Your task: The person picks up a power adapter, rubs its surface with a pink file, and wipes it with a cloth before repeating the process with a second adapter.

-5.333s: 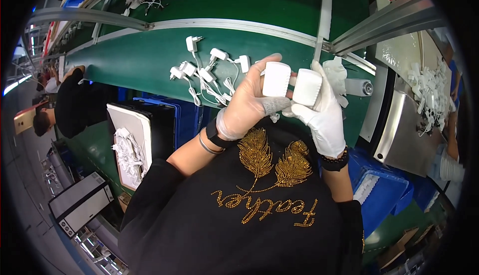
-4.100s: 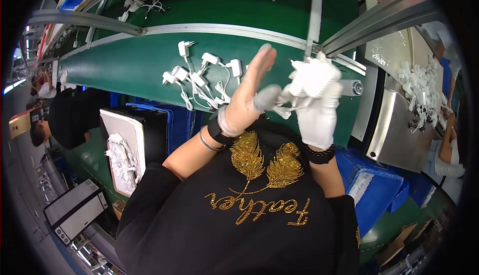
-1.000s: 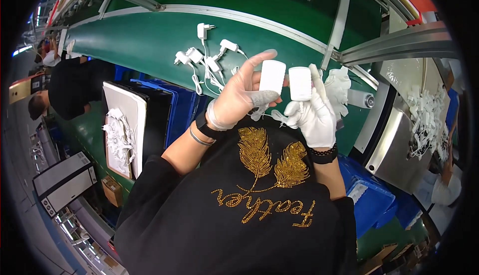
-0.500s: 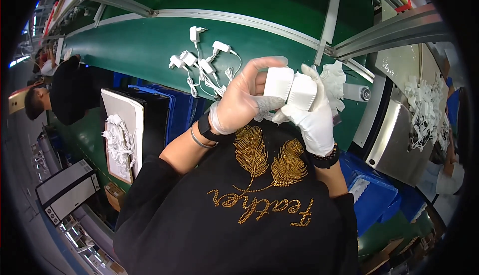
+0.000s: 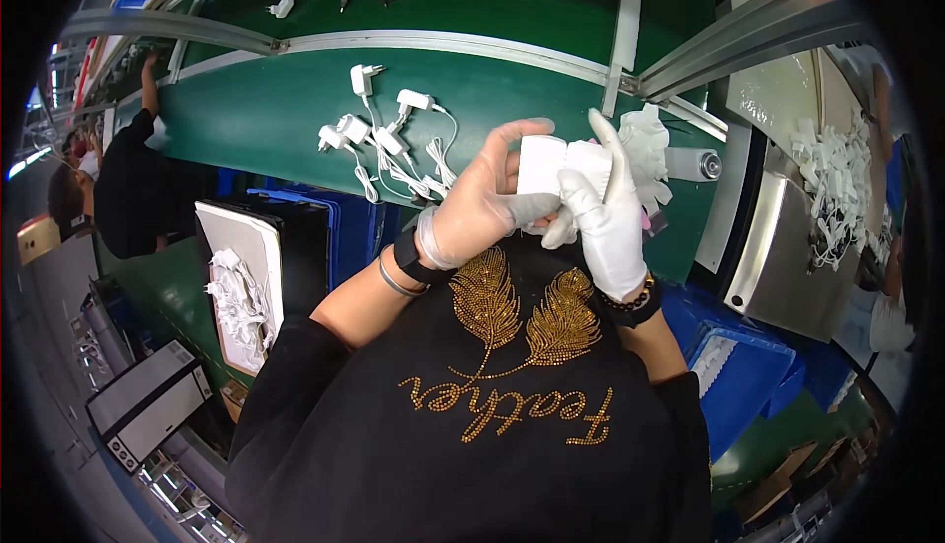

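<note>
From left, we see co-worker in black, then pale tray with tangled white cords. On green bench, cluster of plug adapters. Just before black shirt, our left hand clamped on left adapter, our right hand clasping right adapter; hands nearly together, both adapters white, side by side, touching. Farther right we note crumpled white sheet, metallic cylinder, steel casing, white heap.
</note>
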Available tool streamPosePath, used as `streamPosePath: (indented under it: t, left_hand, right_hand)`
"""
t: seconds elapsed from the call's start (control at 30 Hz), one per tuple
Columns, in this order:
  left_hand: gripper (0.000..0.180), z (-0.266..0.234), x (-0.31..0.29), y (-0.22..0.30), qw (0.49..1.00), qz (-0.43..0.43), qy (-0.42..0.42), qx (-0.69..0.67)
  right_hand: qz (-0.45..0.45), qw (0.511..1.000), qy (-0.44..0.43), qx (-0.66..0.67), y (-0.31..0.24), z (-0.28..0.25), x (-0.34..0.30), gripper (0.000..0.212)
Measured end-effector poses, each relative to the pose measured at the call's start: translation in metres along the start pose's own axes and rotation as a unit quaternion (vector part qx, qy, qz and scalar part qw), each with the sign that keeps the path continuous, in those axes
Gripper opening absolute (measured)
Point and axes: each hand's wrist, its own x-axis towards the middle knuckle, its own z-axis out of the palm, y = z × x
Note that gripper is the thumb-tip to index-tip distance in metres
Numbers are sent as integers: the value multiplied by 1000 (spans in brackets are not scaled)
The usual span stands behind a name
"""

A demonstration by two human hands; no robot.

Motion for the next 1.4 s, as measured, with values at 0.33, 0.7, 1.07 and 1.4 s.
streamPosePath:
  t: [0.33,0.7,1.07,1.4]
  left_hand:
    - [68,9,9,1,999,-7,46,12]
    - [57,2,9,6,998,-46,21,-26]
    - [61,-7,2,9,995,-8,-48,-88]
    - [59,-1,-6,21,988,9,-88,124]
  right_hand:
    - [25,998,47,18,12,-19,20,39]
    - [-7,1000,-7,19,0,-21,9,51]
    - [-4,996,-40,81,1,-20,5,68]
    - [-26,999,5,27,16,-20,6,67]
